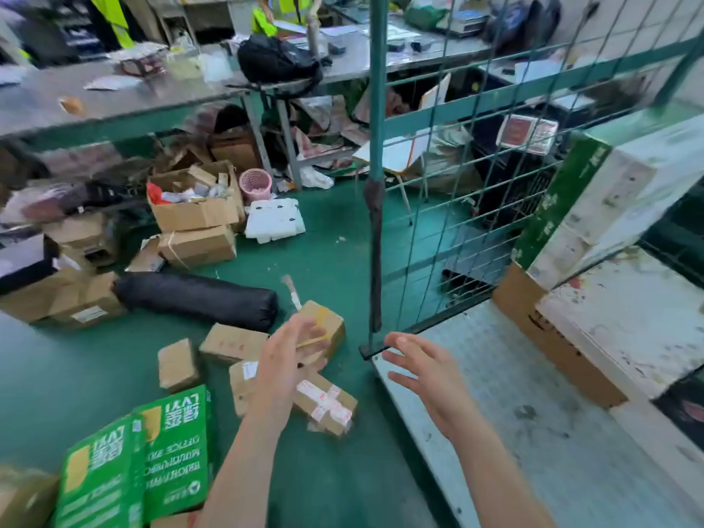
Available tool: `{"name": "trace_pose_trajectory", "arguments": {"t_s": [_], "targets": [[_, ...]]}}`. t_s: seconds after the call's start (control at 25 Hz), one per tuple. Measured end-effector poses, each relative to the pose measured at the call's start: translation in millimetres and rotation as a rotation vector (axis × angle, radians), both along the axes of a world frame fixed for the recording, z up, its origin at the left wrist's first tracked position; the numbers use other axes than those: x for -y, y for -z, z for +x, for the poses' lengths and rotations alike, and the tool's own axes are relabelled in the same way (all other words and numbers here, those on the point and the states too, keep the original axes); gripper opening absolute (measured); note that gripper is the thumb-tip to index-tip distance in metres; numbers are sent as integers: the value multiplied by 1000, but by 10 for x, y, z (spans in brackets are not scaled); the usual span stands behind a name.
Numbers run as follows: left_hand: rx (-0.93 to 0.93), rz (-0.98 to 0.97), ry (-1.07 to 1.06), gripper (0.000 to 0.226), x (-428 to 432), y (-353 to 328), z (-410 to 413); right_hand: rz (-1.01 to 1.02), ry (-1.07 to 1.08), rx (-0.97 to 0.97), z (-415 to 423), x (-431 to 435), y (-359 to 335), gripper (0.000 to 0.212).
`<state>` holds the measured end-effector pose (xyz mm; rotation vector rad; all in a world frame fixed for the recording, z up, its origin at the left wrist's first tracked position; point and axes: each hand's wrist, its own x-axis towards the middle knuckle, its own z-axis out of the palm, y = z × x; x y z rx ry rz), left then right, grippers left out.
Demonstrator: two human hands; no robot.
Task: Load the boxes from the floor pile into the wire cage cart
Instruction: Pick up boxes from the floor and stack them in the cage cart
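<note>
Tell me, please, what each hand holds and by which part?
The right hand holds nothing. The left hand overlaps the near end of the small taped box; grip cannot be told.

Small brown cardboard boxes (232, 342) on floor, left of green wire cage cart (377, 146); black cylindrical fabric roll (198, 299) just behind them, green printed cartons (171, 443) nearer front-left, long metal table (114, 108) far behind; inside cart at right, white-and-green carton (609, 192) atop large brown cardboard box (533, 318).

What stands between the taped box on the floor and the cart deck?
Nothing visible. The taped box lies beside the open deck edge, nearer than the corner post; only the right hand hovers over that edge.
</note>
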<state>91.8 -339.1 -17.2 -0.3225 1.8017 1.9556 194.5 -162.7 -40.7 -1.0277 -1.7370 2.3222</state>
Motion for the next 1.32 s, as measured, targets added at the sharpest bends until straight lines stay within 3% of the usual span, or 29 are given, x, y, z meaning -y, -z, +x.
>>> {"name": "trace_pose_trajectory", "arguments": {"t_s": [0.6, 1.08, 1.32], "targets": [[-78, -53, -467, 38, 3580, 172, -223, 55, -544, 49, -1171, 3201, 165, 22], [45, -4, -893, 40, 4701, 530, -66, 107, -883, 136, -1913, 4363, 451, 20], [100, -5, -1081, 40, 4899, 605, -557, 91, -1101, 142, -2744, 4804, 638, 20]]}}
